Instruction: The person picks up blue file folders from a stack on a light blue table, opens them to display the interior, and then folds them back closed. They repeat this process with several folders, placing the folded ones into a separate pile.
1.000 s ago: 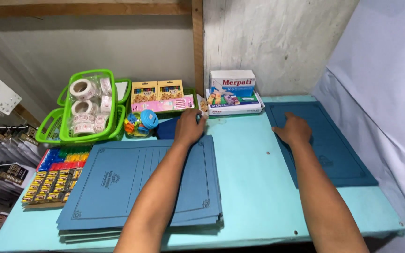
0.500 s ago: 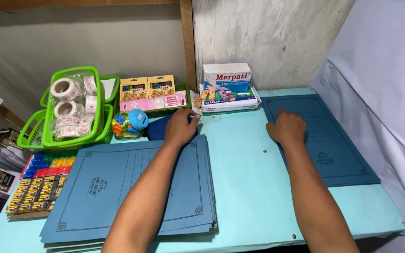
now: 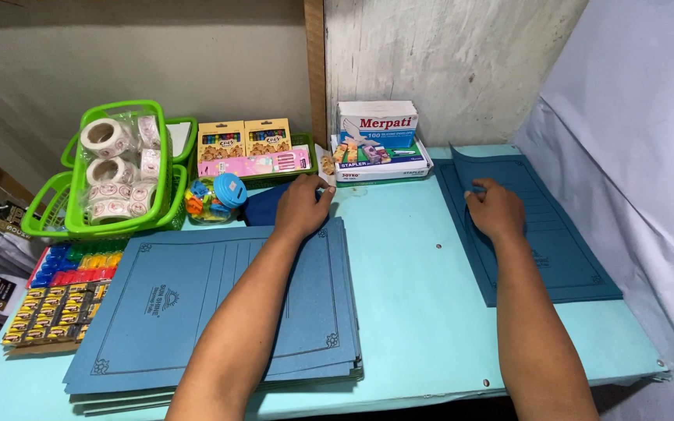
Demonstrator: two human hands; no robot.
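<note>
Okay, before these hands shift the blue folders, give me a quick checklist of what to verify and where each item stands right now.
1. Left hand flat on the far edge of the folder stack: ok.
2. Right hand pressing the single folder: ok.
3. Stack edges aligned: not ok, lower folders stick out at the near edge.
4. Single folder fully on the table: ok.
5. Number of folders in the stack: cannot tell.

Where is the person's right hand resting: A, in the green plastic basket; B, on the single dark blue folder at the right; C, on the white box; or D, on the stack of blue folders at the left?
B: the right hand lies flat on the single dark blue paper folder.
</note>
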